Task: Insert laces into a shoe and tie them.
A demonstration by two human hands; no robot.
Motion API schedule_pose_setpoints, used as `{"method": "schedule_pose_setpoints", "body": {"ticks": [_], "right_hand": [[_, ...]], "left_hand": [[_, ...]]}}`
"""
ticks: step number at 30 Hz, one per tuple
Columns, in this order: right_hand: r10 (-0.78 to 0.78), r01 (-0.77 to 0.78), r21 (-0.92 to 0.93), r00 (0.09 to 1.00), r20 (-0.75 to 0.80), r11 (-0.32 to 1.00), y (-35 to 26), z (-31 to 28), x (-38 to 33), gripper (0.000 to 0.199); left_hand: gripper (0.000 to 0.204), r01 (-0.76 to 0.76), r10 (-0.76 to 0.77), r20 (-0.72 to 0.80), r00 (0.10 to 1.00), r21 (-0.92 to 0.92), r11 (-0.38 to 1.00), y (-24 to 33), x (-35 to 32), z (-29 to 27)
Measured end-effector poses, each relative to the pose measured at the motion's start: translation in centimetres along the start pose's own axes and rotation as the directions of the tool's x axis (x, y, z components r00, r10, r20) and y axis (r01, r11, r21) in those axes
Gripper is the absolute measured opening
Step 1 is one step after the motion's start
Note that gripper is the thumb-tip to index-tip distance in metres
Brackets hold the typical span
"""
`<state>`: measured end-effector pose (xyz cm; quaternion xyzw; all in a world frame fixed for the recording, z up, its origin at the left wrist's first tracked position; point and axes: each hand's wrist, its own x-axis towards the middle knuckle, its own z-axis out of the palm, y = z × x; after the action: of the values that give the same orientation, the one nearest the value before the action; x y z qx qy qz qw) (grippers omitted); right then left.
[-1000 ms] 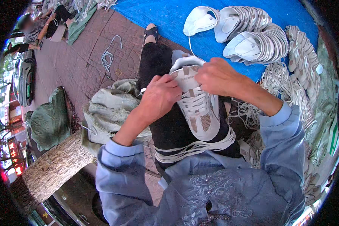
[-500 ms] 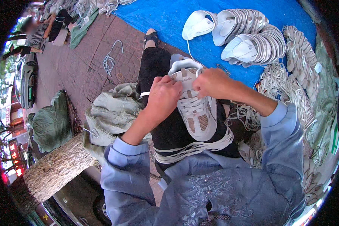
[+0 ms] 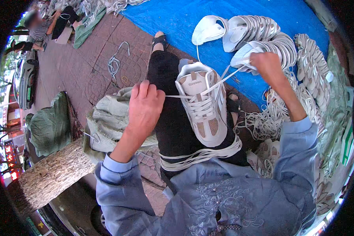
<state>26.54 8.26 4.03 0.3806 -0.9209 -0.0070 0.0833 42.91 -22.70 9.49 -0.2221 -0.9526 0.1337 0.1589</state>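
Note:
A white and beige sneaker upper [image 3: 205,118] rests on my black-trousered thigh, its toe toward me. White shoelace [image 3: 203,109] crosses its front in several rows. Left of the shoe, my left hand [image 3: 144,103] is closed on one end of the lace, drawn taut sideways. My right hand [image 3: 268,67] pinches the lace on the other side, raised out to the right over the blue sheet, with the strand stretched back to the eyelets. A bundle of loose white laces [image 3: 202,156] lies across my lap below the toe.
Rows of nested shoe uppers [image 3: 259,29] stand on a blue sheet [image 3: 165,15] at the far right. A heap of white laces [image 3: 277,112] lies by my right forearm. Left are a pale cloth sack [image 3: 110,122], a tree trunk [image 3: 59,173] and a dark green bag [image 3: 50,128]. Another person [image 3: 41,31] sits far left.
My hands have moved apart from the shoe's tongue, left hand to the left, right hand up and right. The lace between each hand and the shoe is now pulled out straight.

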Motion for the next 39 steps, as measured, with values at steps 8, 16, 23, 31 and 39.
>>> {"method": "schedule_pose_setpoints", "body": {"ticks": [8, 16, 23, 31, 39], "right_hand": [[0.478, -0.116, 0.888, 0.808, 0.344, -0.444, 0.9, 1.8, -3.2, 0.024], [0.661, 0.204, 0.841, 0.717, 0.219, -0.501, 18.1, 3.5, -9.1, 0.030], [0.784, 0.152, 0.941, 0.601, 0.155, -0.303, 39.3, 1.9, -21.5, 0.034], [0.809, -0.047, 0.984, 0.564, 0.166, -0.170, 35.8, 4.9, -18.2, 0.027], [0.145, -0.138, 0.891, 0.986, 0.083, 0.432, 1.6, -0.6, 0.6, 0.016]], "left_hand": [[0.008, 0.687, -0.495, 0.543, 0.678, -0.709, 0.162, 1.8, -0.6, 1.0], [0.019, -0.113, -0.698, 0.535, 0.476, -0.750, -0.652, -10.4, -7.6, 2.2], [0.014, -0.123, -0.844, 0.524, 0.113, -0.836, -0.535, -29.1, -23.7, 2.4], [0.021, -0.166, -0.843, 0.500, -0.199, -0.865, -0.474, -30.0, -30.1, 3.9], [0.024, 0.234, -0.722, 0.559, 0.408, -0.829, -0.509, -16.0, -13.7, 4.7]]}}
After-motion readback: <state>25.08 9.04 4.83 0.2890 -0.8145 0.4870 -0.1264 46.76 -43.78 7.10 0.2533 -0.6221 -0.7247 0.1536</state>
